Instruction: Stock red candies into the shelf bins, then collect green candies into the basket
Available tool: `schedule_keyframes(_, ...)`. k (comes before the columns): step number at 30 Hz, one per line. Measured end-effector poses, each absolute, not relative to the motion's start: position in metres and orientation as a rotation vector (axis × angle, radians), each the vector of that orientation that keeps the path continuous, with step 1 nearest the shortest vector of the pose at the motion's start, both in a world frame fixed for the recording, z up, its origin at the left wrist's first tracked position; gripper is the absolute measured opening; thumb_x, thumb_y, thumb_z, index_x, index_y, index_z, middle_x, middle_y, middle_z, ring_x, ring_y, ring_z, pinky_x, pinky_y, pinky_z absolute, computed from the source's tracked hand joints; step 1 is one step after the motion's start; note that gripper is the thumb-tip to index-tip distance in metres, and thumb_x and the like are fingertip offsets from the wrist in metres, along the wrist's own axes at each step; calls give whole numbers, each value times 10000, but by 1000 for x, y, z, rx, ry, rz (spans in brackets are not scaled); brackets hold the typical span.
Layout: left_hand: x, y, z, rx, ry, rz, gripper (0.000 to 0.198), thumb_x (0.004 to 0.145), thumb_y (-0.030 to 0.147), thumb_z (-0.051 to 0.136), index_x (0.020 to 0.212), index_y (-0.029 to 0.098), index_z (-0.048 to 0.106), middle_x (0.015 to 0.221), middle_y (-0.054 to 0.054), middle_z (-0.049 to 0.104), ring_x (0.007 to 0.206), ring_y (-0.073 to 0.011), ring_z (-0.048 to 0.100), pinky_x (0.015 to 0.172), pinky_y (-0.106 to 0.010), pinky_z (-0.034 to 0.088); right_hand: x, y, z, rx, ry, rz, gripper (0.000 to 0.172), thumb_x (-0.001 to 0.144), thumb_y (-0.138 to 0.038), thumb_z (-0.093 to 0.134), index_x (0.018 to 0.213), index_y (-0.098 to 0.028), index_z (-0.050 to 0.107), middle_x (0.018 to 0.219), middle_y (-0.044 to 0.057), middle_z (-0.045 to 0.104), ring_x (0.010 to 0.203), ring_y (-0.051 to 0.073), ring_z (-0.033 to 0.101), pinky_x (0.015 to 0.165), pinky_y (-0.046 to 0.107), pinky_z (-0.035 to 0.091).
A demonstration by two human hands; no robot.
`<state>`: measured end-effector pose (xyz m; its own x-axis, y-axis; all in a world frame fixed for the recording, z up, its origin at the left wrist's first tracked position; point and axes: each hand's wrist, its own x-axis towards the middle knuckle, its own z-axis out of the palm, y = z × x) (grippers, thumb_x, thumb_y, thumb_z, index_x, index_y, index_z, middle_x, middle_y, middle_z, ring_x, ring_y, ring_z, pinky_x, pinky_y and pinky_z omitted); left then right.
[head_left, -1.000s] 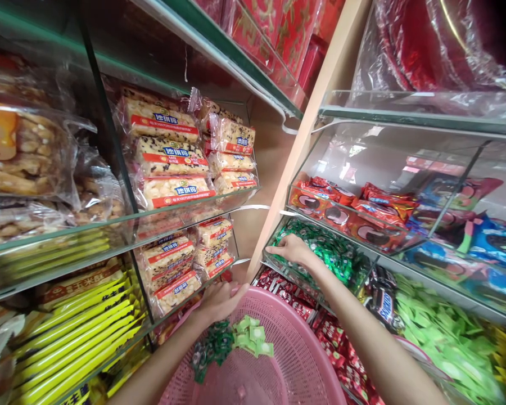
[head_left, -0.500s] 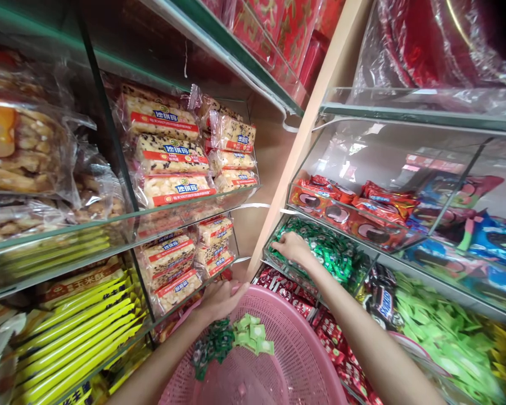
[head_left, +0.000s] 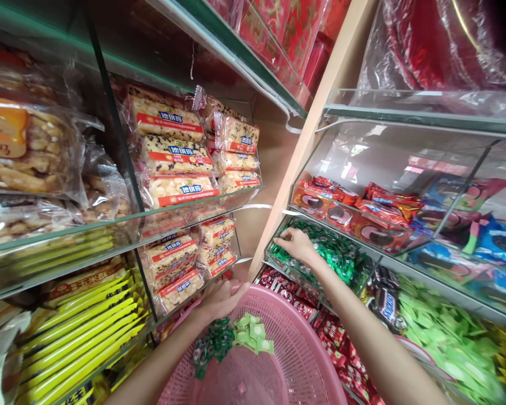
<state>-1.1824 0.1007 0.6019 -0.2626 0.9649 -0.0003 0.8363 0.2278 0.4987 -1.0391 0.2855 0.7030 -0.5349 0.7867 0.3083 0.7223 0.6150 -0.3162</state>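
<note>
A pink plastic basket (head_left: 316, 360) fills the lower middle, and my left hand (head_left: 221, 299) is closed on its far-left rim, thumb lying along the edge. Inside the basket lie a small heap of dark green wrapped candies (head_left: 214, 344) and a cluster of pale green packets (head_left: 253, 333). My right hand (head_left: 297, 246) reaches over a glass compartment of shiny green wrapped candies (head_left: 335, 253), near its left end. Its fingers are curled towards the thumb; whatever lies between them is too small to make out.
Packaged sachima bars (head_left: 177, 154) fill glass shelves at left, above yellow packets (head_left: 84, 332). Red wrapped sweets (head_left: 284, 289) lie below the green candies. Right of them are Snickers bars (head_left: 385, 304) and light green packets (head_left: 447, 337). A wooden post (head_left: 295, 157) divides the shelves.
My right hand has shifted slightly right and up over the green candies, its fingers a little more raised. The left hand and basket stay in place; the view has shifted slightly.
</note>
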Motion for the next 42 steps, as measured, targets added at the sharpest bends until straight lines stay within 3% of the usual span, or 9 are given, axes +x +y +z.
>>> schedule_keyframes(4, -1182, 103, 602, 1657, 2197, 575, 658, 840, 657, 172, 1094, 255, 626, 1104, -66, 665, 1039, -243, 591, 864, -321, 402, -1039, 292, 694, -1090, -2475, 196, 273, 681, -399, 656, 835, -175, 649, 843, 43, 660, 791, 172, 585, 685, 252, 397)
schedule_keyframes(9, -1182, 104, 599, 1668, 2193, 579, 678, 833, 670, 161, 1113, 256, 619, 1104, -72, 665, 1038, -264, 590, 870, -349, 400, -1039, 296, 688, -1055, -2449, 163, 122, 729, -292, 612, 772, -190, 662, 855, 39, 674, 859, 177, 583, 755, 261, 397)
schedule_keyframes(17, -1182, 102, 597, 1673, 2224, 570, 635, 851, 630, 175, 1088, 253, 628, 1060, -76, 678, 1008, -259, 602, 839, -341, 410, -1040, 293, 693, -1032, -2459, 227, 161, 772, -251, 541, 657, -187, 635, 773, 33, 671, 769, 162, 590, 710, 250, 398)
schedule_keyframes(21, -1183, 101, 599, 1659, 2223, 588, 634, 848, 636, 181, 1068, 251, 635, 1032, -67, 686, 1001, -245, 604, 827, -315, 410, -1035, 295, 694, -880, -2494, 108, 115, 753, -169, 521, 779, -180, 633, 856, 41, 612, 844, 164, 547, 772, 265, 396)
schedule_keyframes(26, -1184, 101, 598, 1686, 2230, 583, 620, 856, 620, 177, 1037, 254, 643, 995, -67, 696, 973, -250, 613, 809, -327, 416, -1019, 289, 705, -446, -2740, -58, 261, 772, -82, 481, 957, -206, 618, 948, 49, 561, 898, 180, 484, 788, 301, 377)
schedule_keyframes(30, -1182, 101, 599, 1661, 2223, 583, 609, 856, 618, 185, 1035, 257, 640, 1024, -62, 690, 990, -244, 609, 827, -324, 410, -1015, 282, 707, -409, -2868, -243, 327, 812, -72, 450, 1046, -240, 604, 973, 53, 554, 898, 180, 470, 745, 299, 354)
schedule_keyframes(36, -1180, 103, 600, 1630, 2230, 577, 599, 856, 616, 201, 1066, 257, 632, 1068, -64, 678, 1019, -242, 600, 858, -326, 398, -1017, 280, 704, -440, -2842, -520, 164, 842, -167, 493, 964, -213, 593, 995, 70, 536, 902, 201, 451, 714, 310, 334)
schedule_keyframes(42, -1182, 103, 597, 1637, 2235, 574, 614, 850, 628, 187, 1083, 266, 626, 1067, -62, 679, 1014, -249, 603, 847, -330, 405, -1015, 281, 703, -376, -2876, -520, 114, 855, -171, 482, 936, -202, 557, 967, 60, 580, 933, 202, 464, 747, 308, 326)
